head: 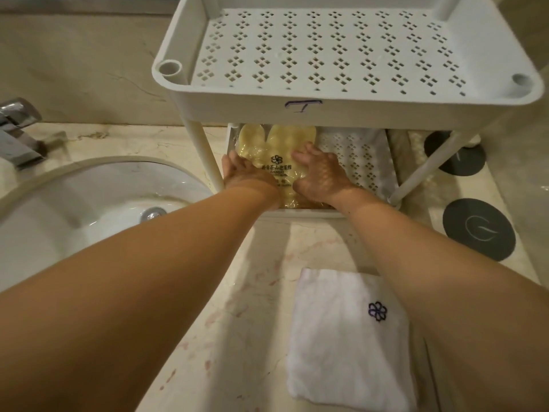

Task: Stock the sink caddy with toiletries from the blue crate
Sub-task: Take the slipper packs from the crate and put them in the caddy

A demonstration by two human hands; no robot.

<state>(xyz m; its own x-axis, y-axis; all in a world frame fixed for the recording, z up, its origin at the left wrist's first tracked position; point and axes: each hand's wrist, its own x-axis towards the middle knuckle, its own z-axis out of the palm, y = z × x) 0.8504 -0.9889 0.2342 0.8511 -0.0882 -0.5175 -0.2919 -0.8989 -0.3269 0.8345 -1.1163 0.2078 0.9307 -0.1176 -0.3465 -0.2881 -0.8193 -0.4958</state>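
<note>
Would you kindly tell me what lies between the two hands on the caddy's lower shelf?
In the head view, a plastic-wrapped pair of yellow slippers lies between the left hand and right hand, its printed logo showing in the gap.

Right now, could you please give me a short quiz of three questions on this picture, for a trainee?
1. True or false: the slipper pack lies on the lower shelf of the caddy.
2. What lies on the counter nearest the camera? A) towel B) soap bar C) cup
3. How many hands touch the pack?

Key: 1 true. 2 A. 3 two: the left hand and the right hand.
</note>
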